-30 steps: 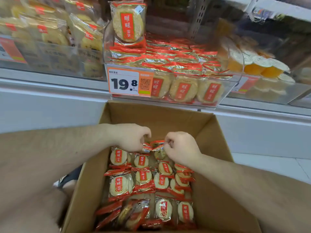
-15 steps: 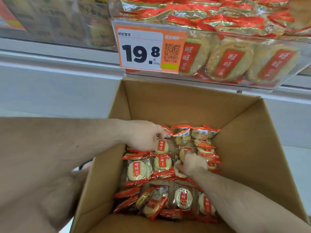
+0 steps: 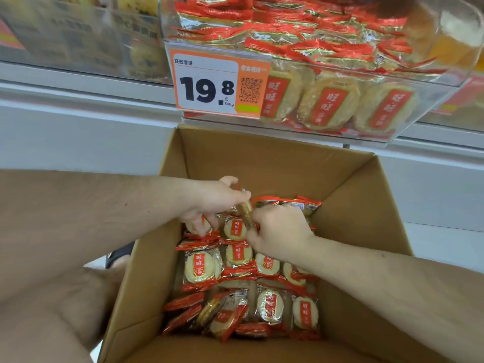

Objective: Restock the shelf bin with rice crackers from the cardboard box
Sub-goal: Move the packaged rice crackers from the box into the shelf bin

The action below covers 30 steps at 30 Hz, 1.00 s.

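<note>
White shelving ran across the background behind an open box. Nearest, loose crackers in red-ended wrappers lay jumbled across the box floor. Farther in, the right hand had its fingers curled round packets at the far side of the heap, while the left hand pinched an upright packet just beside it, the two hands nearly touching. Beyond the box, the clear bin stood well filled with crackers, a 19.8 price tag on its front.
</note>
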{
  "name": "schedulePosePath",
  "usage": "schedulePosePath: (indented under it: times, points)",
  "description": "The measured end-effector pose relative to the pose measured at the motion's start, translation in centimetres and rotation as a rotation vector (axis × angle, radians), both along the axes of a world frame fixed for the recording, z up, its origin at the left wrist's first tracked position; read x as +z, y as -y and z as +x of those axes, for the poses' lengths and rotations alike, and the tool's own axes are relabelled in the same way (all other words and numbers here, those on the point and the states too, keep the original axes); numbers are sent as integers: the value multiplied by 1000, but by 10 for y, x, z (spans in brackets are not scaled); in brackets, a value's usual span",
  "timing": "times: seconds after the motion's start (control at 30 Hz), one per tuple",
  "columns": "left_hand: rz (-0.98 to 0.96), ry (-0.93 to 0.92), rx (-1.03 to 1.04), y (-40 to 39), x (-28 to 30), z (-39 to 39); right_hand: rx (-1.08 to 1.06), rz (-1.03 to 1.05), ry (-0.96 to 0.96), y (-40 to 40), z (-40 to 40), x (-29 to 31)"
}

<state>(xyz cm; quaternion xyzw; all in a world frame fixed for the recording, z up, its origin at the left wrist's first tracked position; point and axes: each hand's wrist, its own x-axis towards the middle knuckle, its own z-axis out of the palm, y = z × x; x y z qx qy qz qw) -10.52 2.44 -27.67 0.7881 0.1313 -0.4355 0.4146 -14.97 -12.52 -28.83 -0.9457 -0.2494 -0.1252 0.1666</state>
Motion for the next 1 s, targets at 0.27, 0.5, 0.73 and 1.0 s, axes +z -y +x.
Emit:
schedulePosePath:
  times: [0.27,0.5,0.73,1.0]
  points:
    - [96,285,118,-5,-2,4,52,224,-114,0,5,-36]
    - [121,237,63,-24,-12,9,-641,12,-1082,26,15,-162]
    - [95,194,107,-31,-21,12,-745,72,-1253,7,4,-206]
    - [-47,144,266,-31,-11,14,-653,-1,-1312,40,24,-146]
